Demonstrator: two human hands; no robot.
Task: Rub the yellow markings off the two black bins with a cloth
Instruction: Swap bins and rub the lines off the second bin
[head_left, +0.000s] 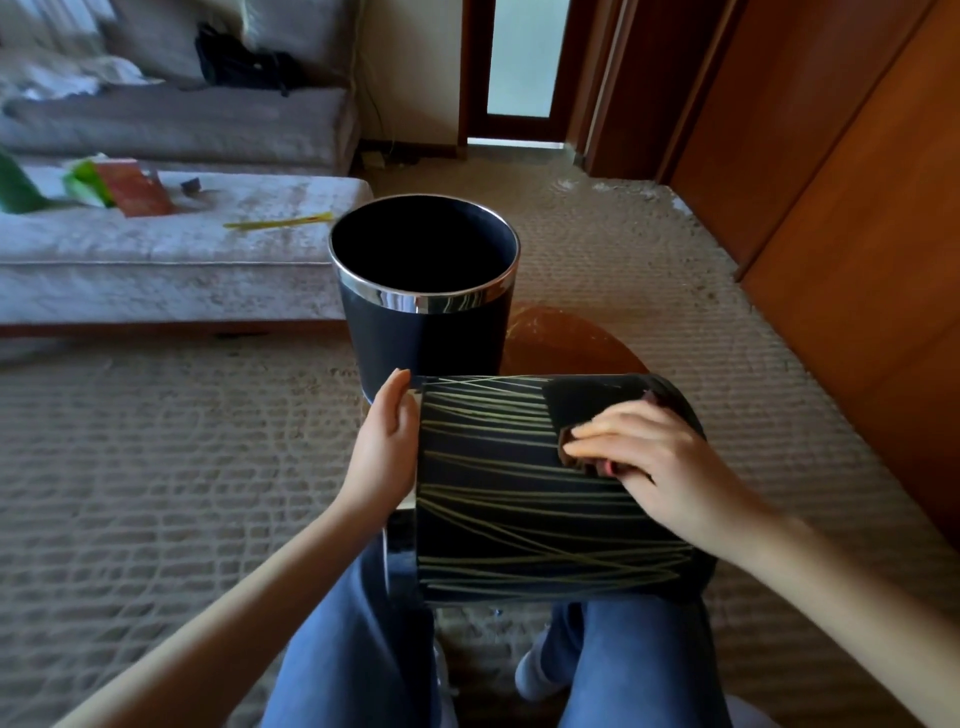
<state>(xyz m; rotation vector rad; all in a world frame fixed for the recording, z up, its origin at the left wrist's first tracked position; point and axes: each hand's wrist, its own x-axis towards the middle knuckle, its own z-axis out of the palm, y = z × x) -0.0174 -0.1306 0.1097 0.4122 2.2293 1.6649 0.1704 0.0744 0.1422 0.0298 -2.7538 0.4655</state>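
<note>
Head view: a black bin (519, 499) lies on its side across the person's lap. Its long axis runs left to right, with the chrome-rimmed mouth at the left and the base at the right. The left hand (384, 447) steadies the mouth end, its fingers straight and together and the palm flat against the rim. The right hand (670, 467) holds a dark cloth (576, 457) against the bin's wall near the base end. Its fingers (602, 434) lie over the cloth and the thumb seems tucked against the cloth's near edge, pinching it.

Yellow markings (493, 566) run lengthwise along the wall. They lie to the left of the cloth and nearer the person. A bare black patch (587, 400) sits just beyond the fingers at the far right. So the rubbing probably has to travel leftward along the lines and then down toward the lap, with the bin rolled to bring up hidden sides.

The second bin (415, 332) stands upright just beyond, and its facing side shows no marks.
</note>
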